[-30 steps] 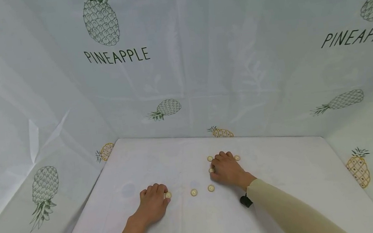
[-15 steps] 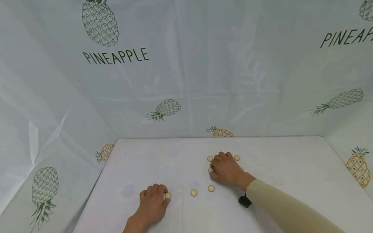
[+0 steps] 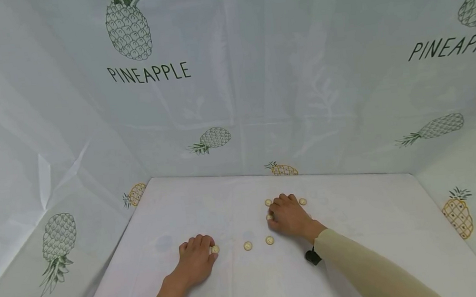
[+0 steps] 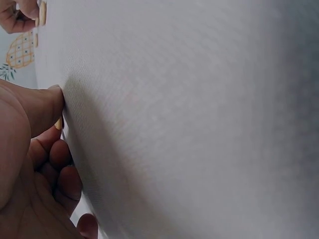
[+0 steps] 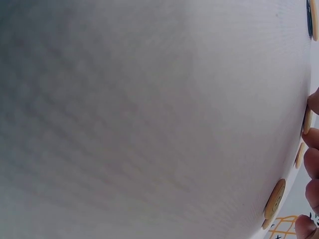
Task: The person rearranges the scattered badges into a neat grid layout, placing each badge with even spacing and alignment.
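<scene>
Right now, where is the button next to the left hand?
In the head view, the button lies on the table, touching the left hand, left of two loose buttons.

Landmark: table (image 3: 369,212).
Obstacles: buttons (image 3: 248,246) scattered mid-table.
Bounds: pineapple-print curtain (image 3: 233,96) encloses rear and sides.
Free: front edge.

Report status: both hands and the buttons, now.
Left hand flat on the table, thumb against one cream button. Right hand rests curled among a cluster of buttons. Two loose buttons between the hands. Nothing blocking.
</scene>
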{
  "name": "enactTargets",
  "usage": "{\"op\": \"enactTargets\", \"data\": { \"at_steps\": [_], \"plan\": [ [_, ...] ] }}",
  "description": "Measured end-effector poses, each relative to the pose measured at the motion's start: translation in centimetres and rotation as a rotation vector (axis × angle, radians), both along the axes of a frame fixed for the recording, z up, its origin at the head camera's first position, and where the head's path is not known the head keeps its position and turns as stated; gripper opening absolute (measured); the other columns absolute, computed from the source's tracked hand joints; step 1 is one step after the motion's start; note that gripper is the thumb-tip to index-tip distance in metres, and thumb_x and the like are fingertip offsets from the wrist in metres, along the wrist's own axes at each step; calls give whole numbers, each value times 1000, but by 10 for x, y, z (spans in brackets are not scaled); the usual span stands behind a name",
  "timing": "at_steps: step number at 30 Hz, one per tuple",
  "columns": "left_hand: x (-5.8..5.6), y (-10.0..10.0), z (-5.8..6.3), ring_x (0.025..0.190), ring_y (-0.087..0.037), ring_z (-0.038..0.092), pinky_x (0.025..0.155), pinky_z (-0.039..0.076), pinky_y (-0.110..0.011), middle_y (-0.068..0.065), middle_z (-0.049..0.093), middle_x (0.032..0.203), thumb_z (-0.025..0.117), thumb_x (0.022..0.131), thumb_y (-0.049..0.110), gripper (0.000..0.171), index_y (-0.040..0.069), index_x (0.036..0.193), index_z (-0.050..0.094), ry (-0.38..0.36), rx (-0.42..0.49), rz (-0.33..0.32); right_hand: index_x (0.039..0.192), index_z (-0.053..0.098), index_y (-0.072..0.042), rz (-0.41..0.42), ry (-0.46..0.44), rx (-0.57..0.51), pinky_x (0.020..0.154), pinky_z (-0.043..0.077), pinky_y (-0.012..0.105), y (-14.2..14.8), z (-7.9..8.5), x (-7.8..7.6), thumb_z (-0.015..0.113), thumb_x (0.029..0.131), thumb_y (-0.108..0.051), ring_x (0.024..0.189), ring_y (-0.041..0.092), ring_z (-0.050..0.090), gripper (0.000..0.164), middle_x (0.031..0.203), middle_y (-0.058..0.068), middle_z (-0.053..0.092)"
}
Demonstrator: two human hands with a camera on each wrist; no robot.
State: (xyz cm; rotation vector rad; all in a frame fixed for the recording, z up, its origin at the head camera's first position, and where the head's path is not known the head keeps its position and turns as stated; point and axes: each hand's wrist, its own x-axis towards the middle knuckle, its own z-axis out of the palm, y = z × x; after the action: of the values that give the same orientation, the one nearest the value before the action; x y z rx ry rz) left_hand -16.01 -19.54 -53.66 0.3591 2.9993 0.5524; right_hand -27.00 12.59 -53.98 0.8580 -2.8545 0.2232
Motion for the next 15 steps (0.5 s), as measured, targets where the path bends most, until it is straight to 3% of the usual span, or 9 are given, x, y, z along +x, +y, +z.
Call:
{"op": "enactTargets", "data": {
  "at_steps": [15],
  "plan": [
    [0,2,0,97,-23,49,93,37,-57,-2,53,102,73,101,23,20,14,109,56,37,-48,-22,98,73,-13,-5,70,1,88,43,45,5,0,5,70,97,-36,90,22,53,23,96,0,66]
  ]
}}
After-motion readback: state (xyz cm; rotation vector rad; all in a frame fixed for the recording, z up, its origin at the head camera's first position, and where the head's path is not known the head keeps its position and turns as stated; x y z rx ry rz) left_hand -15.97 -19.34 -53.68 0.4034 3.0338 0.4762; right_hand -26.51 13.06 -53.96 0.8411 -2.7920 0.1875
